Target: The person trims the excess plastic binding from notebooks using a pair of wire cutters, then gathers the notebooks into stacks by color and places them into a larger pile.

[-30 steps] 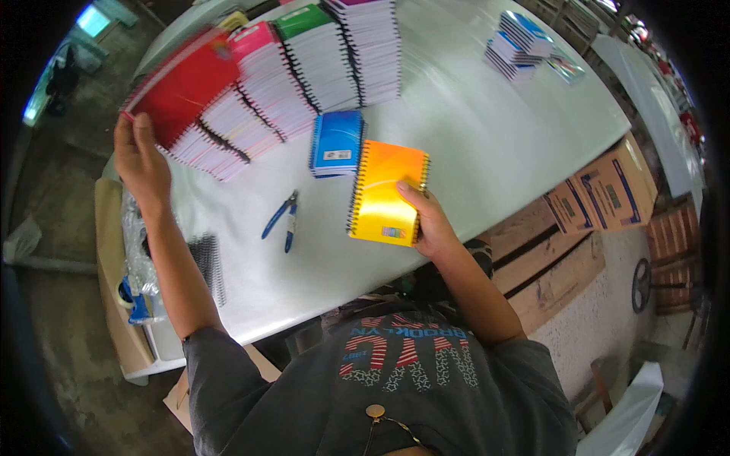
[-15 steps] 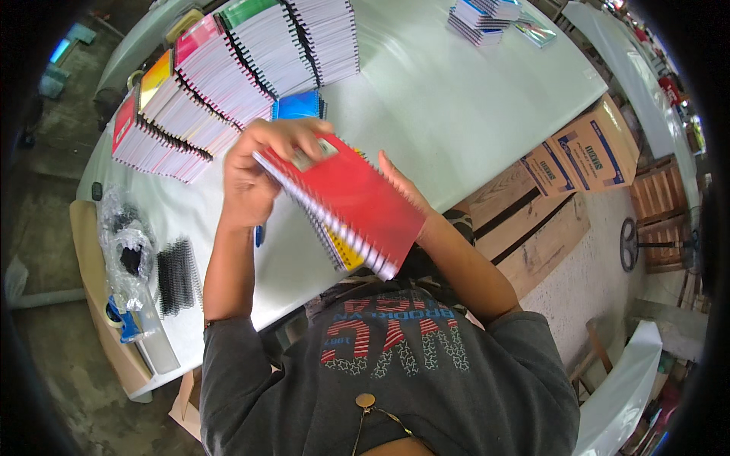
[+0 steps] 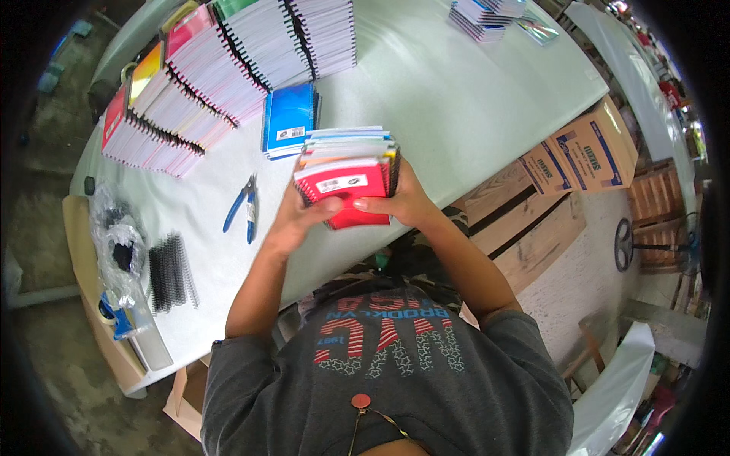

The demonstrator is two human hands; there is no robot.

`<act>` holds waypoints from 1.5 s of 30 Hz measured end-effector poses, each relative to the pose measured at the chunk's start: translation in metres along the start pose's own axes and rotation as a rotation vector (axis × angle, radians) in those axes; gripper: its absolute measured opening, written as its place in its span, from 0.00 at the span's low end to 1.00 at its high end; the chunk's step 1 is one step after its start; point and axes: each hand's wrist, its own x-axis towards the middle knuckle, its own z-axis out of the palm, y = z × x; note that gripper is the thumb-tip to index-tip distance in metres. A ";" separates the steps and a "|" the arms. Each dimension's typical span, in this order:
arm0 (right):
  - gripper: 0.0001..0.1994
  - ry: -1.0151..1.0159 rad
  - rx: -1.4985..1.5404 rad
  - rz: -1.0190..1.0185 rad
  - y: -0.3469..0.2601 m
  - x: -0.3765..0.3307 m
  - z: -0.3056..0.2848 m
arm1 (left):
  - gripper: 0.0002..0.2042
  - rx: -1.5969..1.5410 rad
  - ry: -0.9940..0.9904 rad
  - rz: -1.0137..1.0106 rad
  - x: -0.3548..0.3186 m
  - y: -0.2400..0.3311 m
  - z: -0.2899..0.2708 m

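Between my two hands is a stack of spiral notebooks (image 3: 340,185), its red cover facing me with a white label on it. My left hand (image 3: 306,213) grips the stack's left side, thumb across the red cover. My right hand (image 3: 401,199) closes on the right side, its thumb also pressed on the cover. Just beyond the stack, a small pile of blue notebooks (image 3: 290,114) lies on the table. Blue-handled pliers (image 3: 245,209) lie to the left of my left hand.
Tall rows of bound notebooks (image 3: 228,72) fill the table's far left. Black spiral coils (image 3: 171,272), clear plastic wrap (image 3: 122,235) and a blue tape dispenser (image 3: 115,315) are at the left edge. More notebooks (image 3: 483,17) sit far right; cardboard boxes (image 3: 582,152) stand beyond the right edge.
The red notebook, tilted between my hands before, now faces me upright at the front of a thick stack. My left hand has come down, uncovering the pliers and the blue pile.
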 end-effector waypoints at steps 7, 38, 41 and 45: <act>0.43 0.078 -0.109 -0.303 0.029 0.007 -0.002 | 0.34 -0.091 0.032 0.109 0.007 -0.051 0.008; 0.32 0.245 -1.126 -0.851 -0.040 0.002 -0.007 | 0.19 0.998 0.404 0.601 0.082 0.132 -0.034; 0.31 0.190 -1.253 -1.044 -0.040 0.012 -0.026 | 0.18 1.038 0.417 0.702 0.087 0.144 -0.031; 0.29 0.070 -1.325 -1.224 -0.042 0.015 -0.046 | 0.18 1.105 0.372 0.699 0.085 0.141 -0.025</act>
